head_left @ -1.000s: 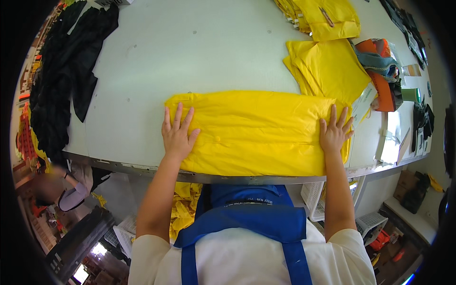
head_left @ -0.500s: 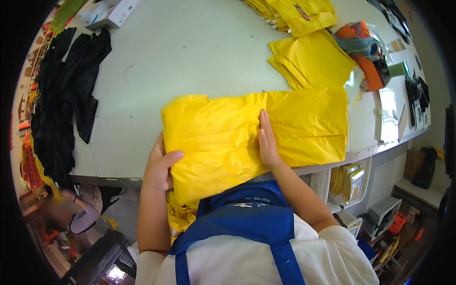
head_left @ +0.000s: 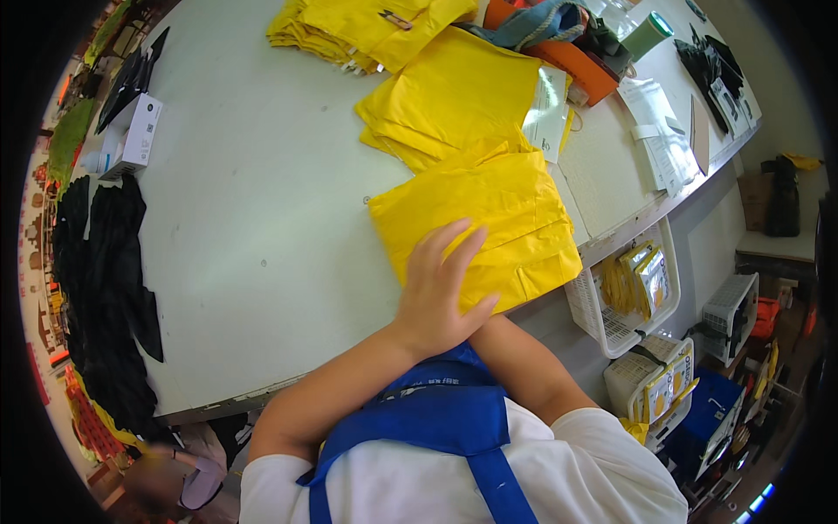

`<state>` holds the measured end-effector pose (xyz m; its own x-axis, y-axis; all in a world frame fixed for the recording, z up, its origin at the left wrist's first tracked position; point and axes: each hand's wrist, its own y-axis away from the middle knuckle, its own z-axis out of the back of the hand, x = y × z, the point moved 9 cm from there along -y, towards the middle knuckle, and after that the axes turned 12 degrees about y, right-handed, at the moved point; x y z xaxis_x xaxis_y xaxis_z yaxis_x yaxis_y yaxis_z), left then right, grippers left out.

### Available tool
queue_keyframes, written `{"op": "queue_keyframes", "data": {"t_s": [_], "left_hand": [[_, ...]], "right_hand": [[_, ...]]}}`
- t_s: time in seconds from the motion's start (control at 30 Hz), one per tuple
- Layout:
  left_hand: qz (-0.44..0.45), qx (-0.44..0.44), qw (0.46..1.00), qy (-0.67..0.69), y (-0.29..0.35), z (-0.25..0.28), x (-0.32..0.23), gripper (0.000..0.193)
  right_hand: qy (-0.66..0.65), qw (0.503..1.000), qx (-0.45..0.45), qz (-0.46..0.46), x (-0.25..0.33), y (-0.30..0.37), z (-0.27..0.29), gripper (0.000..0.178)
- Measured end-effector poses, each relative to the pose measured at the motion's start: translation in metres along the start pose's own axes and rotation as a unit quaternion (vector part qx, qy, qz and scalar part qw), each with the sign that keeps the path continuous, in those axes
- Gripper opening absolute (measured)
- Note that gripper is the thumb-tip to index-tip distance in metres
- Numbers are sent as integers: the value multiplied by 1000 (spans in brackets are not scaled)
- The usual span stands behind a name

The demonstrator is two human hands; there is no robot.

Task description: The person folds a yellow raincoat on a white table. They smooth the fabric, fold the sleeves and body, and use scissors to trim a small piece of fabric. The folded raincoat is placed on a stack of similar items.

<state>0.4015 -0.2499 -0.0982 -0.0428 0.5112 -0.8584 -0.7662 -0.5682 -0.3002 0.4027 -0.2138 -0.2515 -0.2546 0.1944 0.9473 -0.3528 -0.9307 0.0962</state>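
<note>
A shiny yellow piece of fabric or plastic (head_left: pixel 515 218), folded into a thick rectangle, lies at the table's near edge in front of me. My left hand (head_left: pixel 436 293) is over its near left part, fingers spread, thumb pointing right; whether it touches the material I cannot tell. My right forearm crosses beneath the left wrist, and my right hand is almost wholly hidden behind the left one. Just beyond the folded piece, flat yellow pieces (head_left: pixel 454 96) lie stacked, partly covered by it. A printed white sheet (head_left: pixel 546 113) rests at their right side.
Farther off, small snips (head_left: pixel 395 19) lie on another yellow stack (head_left: pixel 340 31). An orange container (head_left: pixel 580 74) and green spool (head_left: pixel 648 35) stand far right. Black garments (head_left: pixel 105 297) and a white box (head_left: pixel 135 135) line the left. White baskets (head_left: pixel 624 345) sit below the table's right edge.
The left part of the yellow piece has been folded over to the right, making a shorter bundle. My left hand has moved right, across my right wrist. The view has turned and shifted.
</note>
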Motion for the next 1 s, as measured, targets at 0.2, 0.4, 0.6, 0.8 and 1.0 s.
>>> {"op": "queue_keyframes", "data": {"t_s": [0.2,0.4,0.6,0.8,1.0], "left_hand": [[47,51,974,-215,84,-32,59,71],[59,-39,979,-192,86,-25,67,67],[118,3,943,-310,95,-40,94,58],[144,88,967,-190,43,-3,58,65],[153,-5,970,-186,-97,26,103,46]], "right_hand": [[30,998,47,2,0,1,4,49],[207,958,199,7,7,33,53,48],[141,909,243,-308,-57,86,252,30],[198,972,-39,-124,-46,14,268,49],[307,939,8,156,47,-84,251,29]]}}
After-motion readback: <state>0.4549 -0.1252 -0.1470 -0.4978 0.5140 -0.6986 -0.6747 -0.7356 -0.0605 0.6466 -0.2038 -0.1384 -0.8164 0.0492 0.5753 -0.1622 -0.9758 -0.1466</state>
